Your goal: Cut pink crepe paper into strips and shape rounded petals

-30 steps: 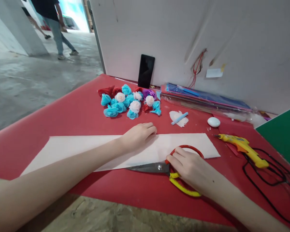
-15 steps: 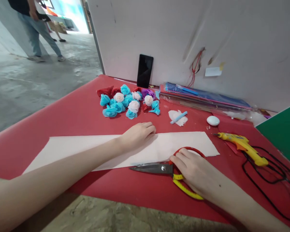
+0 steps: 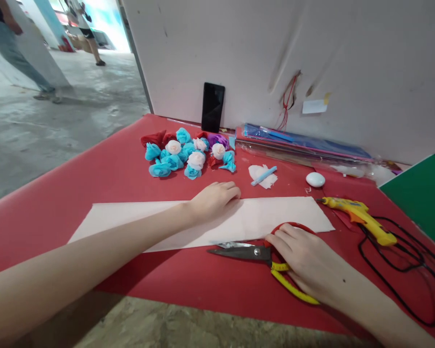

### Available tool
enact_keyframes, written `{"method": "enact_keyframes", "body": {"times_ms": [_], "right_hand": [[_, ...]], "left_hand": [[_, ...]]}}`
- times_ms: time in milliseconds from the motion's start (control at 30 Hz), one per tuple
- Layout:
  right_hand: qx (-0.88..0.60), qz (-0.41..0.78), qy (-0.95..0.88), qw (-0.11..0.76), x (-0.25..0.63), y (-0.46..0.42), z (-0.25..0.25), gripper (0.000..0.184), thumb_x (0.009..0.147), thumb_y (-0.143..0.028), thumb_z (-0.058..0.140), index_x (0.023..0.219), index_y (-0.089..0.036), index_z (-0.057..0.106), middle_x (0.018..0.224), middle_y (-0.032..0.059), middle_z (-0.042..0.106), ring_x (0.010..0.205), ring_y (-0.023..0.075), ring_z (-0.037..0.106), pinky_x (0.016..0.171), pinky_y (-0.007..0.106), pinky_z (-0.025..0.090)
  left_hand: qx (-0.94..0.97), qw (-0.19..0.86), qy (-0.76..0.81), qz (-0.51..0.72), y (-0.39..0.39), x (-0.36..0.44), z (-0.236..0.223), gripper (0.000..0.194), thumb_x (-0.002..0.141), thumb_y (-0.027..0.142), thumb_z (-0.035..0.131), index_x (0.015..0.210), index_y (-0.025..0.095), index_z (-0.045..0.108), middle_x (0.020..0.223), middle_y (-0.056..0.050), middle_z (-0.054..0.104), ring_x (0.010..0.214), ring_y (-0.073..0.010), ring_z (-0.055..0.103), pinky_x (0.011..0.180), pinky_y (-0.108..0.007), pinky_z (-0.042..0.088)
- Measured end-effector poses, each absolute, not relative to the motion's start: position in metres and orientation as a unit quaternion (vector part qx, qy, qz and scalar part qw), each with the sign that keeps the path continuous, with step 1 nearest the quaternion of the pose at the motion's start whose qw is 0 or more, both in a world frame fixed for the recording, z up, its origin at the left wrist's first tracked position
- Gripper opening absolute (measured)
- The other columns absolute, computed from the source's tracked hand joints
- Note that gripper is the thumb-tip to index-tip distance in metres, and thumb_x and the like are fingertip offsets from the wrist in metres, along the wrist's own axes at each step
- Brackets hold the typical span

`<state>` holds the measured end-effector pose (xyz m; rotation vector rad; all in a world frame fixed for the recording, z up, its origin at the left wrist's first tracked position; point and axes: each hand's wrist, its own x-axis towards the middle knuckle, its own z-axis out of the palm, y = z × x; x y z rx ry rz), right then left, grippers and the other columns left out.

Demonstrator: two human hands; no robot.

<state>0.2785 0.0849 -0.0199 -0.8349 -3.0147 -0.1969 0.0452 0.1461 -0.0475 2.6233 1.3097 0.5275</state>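
A long strip of pale, nearly white paper (image 3: 275,215) lies across the red tabletop in front of me. My left hand (image 3: 217,199) rests on its far edge with the fingers curled down; the fingertips are hidden. Scissors with dark blades, one red handle and one yellow handle (image 3: 244,252) lie along the strip's near edge, points to the left and blades slightly apart. My right hand (image 3: 300,251) is closed around the red handle, the yellow one showing below it.
Blue, pink, red and purple paper flowers (image 3: 172,162) sit behind the strip. A black phone (image 3: 212,107) leans on the wall. Toward the right are a yellow glue gun (image 3: 362,217) with a black cable, a white oval object (image 3: 315,180) and a green board (image 3: 420,193). People stand at far left.
The paper strip has slid to the right along with my left hand. My right hand and the scissors have also shifted right. The people in the background have moved.
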Motion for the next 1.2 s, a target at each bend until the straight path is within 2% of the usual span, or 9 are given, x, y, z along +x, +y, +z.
{"method": "enact_keyframes", "body": {"times_ms": [267,467,567,900,1200], "right_hand": [[-0.27,-0.052,-0.961,0.009,0.278,0.086,-0.018,0.033,0.066,-0.007,0.048,0.097,-0.008,0.059,0.082,0.0106,0.061,0.074,0.0255,0.052,0.066,0.039,0.045],[-0.271,-0.046,-0.961,0.006,0.279,0.089,-0.02,0.034,0.064,-0.004,0.047,0.095,-0.011,0.057,0.082,0.0081,0.061,0.072,0.0235,0.053,0.066,0.035,0.043],[-0.267,-0.057,-0.962,0.009,0.277,0.091,-0.02,0.035,0.062,-0.003,0.047,0.094,-0.012,0.056,0.081,0.0076,0.062,0.073,0.0237,0.054,0.066,0.035,0.043],[-0.242,-0.075,-0.967,-0.01,0.265,0.094,-0.02,0.029,0.068,-0.007,0.049,0.096,-0.01,0.055,0.087,0.0129,0.063,0.077,0.0252,0.056,0.068,0.036,0.044],[-0.203,-0.081,-0.976,0.017,0.247,0.098,-0.019,0.029,0.07,-0.009,0.044,0.096,-0.009,0.056,0.088,0.014,0.064,0.076,0.0247,0.056,0.07,0.036,0.044]], "left_hand": [[0.875,0.118,0.438,0.172,0.132,-0.002,-0.039,0.017,0.087,0.019,0.042,0.082,0.015,0.058,0.084,-0.005,0.06,0.074,-0.0166,0.057,0.065,-0.025,0.042],[0.869,0.133,0.435,0.194,0.118,-0.035,-0.042,0.021,0.088,0.025,0.04,0.08,0.015,0.058,0.082,-0.006,0.06,0.076,-0.0166,0.056,0.067,-0.024,0.043],[0.868,0.135,0.433,0.201,0.115,-0.039,-0.044,0.023,0.088,0.025,0.039,0.08,0.015,0.057,0.082,-0.006,0.06,0.077,-0.0168,0.056,0.068,-0.024,0.043],[0.854,0.138,0.446,0.229,0.116,-0.039,-0.055,0.021,0.088,0.025,0.039,0.08,0.016,0.057,0.081,-0.005,0.058,0.077,-0.0171,0.056,0.069,-0.026,0.043],[0.848,0.138,0.455,0.234,0.114,-0.036,-0.053,0.019,0.086,0.022,0.041,0.079,0.015,0.057,0.082,-0.006,0.059,0.077,-0.0175,0.056,0.069,-0.026,0.042]]}}
